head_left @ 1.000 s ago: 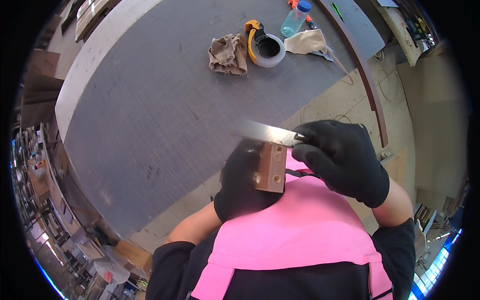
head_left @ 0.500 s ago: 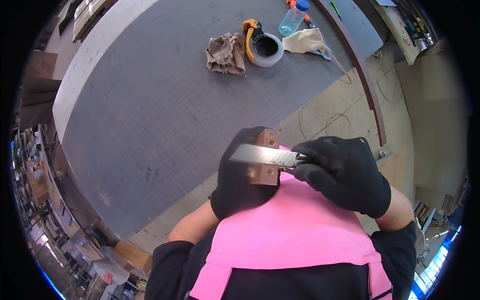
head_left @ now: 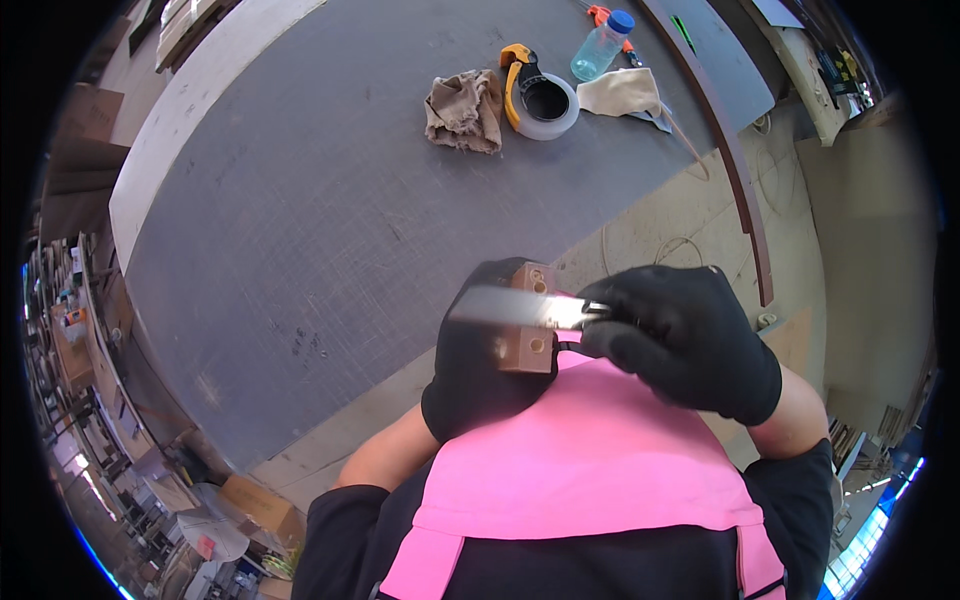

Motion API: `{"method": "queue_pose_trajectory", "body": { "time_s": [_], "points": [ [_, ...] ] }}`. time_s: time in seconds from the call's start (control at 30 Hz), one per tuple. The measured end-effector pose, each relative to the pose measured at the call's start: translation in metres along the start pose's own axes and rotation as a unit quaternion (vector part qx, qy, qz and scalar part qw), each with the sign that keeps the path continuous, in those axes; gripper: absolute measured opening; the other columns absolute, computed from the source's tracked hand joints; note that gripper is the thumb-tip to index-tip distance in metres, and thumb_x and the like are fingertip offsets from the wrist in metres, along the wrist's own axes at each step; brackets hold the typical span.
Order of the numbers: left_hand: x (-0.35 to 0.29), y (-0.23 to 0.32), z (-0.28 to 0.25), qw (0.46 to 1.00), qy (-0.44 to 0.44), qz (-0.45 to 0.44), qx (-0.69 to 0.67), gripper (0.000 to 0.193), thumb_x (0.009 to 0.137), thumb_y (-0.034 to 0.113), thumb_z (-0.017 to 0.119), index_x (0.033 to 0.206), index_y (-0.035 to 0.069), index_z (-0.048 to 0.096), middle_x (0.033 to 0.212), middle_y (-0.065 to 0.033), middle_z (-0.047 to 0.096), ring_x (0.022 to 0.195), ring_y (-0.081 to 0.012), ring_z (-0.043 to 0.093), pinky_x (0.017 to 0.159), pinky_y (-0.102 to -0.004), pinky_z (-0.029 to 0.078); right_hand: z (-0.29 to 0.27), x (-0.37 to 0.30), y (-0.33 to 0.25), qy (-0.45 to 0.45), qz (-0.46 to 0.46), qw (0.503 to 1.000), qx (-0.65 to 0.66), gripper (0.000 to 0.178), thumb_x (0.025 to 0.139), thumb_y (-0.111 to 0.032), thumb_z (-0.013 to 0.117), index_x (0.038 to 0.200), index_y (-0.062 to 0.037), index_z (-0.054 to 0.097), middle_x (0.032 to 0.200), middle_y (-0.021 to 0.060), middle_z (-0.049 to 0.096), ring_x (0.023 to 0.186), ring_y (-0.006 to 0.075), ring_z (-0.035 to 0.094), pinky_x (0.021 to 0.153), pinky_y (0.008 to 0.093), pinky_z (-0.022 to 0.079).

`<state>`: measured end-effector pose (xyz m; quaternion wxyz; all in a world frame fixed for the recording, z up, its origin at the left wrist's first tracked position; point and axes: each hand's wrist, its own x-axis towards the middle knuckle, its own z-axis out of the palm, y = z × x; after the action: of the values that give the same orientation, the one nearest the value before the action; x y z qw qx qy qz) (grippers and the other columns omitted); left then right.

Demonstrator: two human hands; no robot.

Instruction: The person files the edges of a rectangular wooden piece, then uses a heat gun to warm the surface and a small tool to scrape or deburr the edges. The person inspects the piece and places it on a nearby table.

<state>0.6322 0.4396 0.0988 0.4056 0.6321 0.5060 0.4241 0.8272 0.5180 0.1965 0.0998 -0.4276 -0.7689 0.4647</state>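
Both hands wear black gloves, held before a pink apron. My left hand is closed round a brown block with drilled holes in its end face. In my right hand is a utility knife; its handle is mostly hidden in the fist. The long, wide blade, blurred by motion, points left and lies across the block's end face between the holes. Whether the blade touches the block I cannot tell.
On the grey tabletop ahead lie a crumpled brown cloth, a tape dispenser with clear tape, a blue-capped bottle and a cream cloth. A long dark brown strip runs along the right.
The knife blade has shifted slightly left and is now smeared by motion. My right hand has tilted a little with it. The left hand keeps its hold on the block.
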Motion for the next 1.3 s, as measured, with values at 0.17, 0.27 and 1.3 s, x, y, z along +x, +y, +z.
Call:
{"method": "queue_pose_trajectory", "body": {
  "time_s": [0.17, 0.27, 1.3],
  "points": [
    [-0.007, 0.006, 0.005, 0.997, 0.061, -0.038, 0.002, 0.044, 0.080, 0.009, 0.068, 0.120, -0.001, 0.054, 0.102, -0.0112, 0.059, 0.090, -0.0219, 0.060, 0.083, -0.0321, 0.049, -0.033, 0.023, 0.009, 0.002, 0.130, 0.923, 0.362, 0.026, 0.096, -0.024, 0.063, 0.109, -0.0014, 0.066, 0.067, -0.0058, 0.049, 0.054, 0.0035, 0.043, 0.049, 0.0200, 0.034],
    [-0.008, 0.019, 0.013, 0.996, 0.080, -0.033, 0.032, 0.050, 0.079, 0.009, 0.069, 0.125, 0.000, 0.052, 0.105, -0.0133, 0.061, 0.092, -0.0241, 0.062, 0.084, -0.0330, 0.050, -0.032, 0.036, 0.018, -0.089, 0.100, 0.916, 0.379, 0.032, 0.090, -0.017, 0.069, 0.116, 0.0004, 0.062, 0.080, -0.0012, 0.056, 0.074, 0.0070, 0.057, 0.064, 0.0209, 0.045],
    [-0.019, -0.030, -0.016, 0.755, 0.320, 0.034, -0.571, 0.052, 0.099, 0.038, 0.057, 0.140, 0.008, 0.047, 0.135, -0.0090, 0.056, 0.130, -0.0251, 0.050, 0.106, -0.0438, 0.041, -0.034, 0.032, 0.129, -0.064, -0.076, 0.882, 0.460, 0.042, 0.087, -0.014, 0.068, 0.124, 0.0038, 0.061, 0.107, 0.0077, 0.066, 0.097, 0.0136, 0.064, 0.080, 0.0263, 0.052]
  ]
}}
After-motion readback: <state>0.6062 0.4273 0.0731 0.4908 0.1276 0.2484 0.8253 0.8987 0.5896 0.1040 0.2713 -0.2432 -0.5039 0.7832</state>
